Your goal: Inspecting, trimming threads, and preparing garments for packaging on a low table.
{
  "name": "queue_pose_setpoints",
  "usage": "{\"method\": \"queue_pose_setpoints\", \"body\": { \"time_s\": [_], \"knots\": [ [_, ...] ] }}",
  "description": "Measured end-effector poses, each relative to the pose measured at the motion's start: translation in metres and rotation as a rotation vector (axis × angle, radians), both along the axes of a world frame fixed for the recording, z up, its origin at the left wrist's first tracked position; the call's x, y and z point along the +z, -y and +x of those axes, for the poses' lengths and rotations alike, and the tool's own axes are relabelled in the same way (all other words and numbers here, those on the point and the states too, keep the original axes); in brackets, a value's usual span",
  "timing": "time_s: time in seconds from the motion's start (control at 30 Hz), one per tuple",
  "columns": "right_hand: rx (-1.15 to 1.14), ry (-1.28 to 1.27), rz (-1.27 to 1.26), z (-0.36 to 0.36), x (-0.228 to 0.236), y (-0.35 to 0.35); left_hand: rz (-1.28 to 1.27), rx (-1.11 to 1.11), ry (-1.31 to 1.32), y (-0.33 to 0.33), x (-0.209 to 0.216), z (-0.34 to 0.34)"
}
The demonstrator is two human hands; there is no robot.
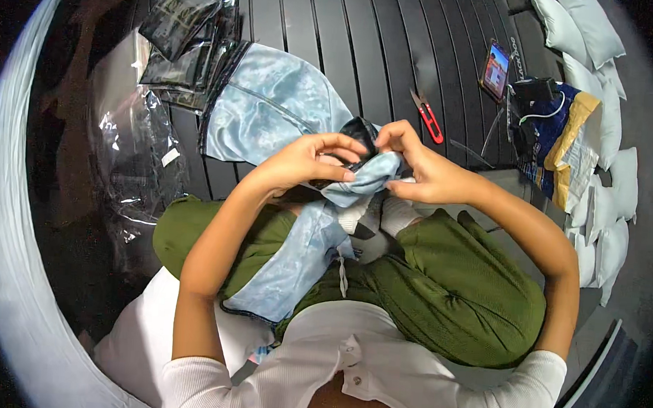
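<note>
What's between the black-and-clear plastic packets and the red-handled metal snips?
Shiny light-blue cloth beside the packets, then black slatted surface up to the snips; head view.

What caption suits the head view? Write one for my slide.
Left hand and right hand hold satiny light-blue fabric; red-handled snips lie on dark slats.

No readable lettering; no readable numbers

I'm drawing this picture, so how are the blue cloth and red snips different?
The blue cloth is big and crumpled; the red snips are small and straight. The left hand and right hand hold the cloth; the snips lie untouched on dark slats. Both show more than one colour.
</note>
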State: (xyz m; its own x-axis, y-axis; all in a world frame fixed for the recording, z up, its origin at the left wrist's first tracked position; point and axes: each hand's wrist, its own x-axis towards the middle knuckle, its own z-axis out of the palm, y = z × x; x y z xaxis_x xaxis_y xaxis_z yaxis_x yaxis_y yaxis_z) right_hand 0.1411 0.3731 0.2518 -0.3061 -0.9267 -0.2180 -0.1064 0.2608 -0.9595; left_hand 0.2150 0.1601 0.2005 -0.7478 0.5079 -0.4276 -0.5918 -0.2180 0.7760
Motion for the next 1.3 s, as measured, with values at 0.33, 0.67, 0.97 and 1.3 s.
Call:
{"method": "queue_pose_setpoints", "body": {
  "time_s": [0.33, 0.67, 0.97, 1.3],
  "knots": [
    [-0.125, -0.066, 0.042, -0.015, -0.015, -0.011, 0.263, -0.072, 0.174, -0.005, -0.004, 0.008],
    [-0.200, -0.041, 0.040, -0.008, -0.014, -0.014, 0.253, 0.110, 0.322, -0.004, -0.011, 0.004],
    [-0.376, 0.060, 0.066, 0.005, -0.026, -0.017, 0.137, 0.187, 0.163, -0.006, -0.008, 0.004],
    [-0.482, 0.189, 0.126, -0.010, -0.036, -0.024, 0.055, 0.240, 0.122, -0.008, 0.003, 0.001]
  ]
}}
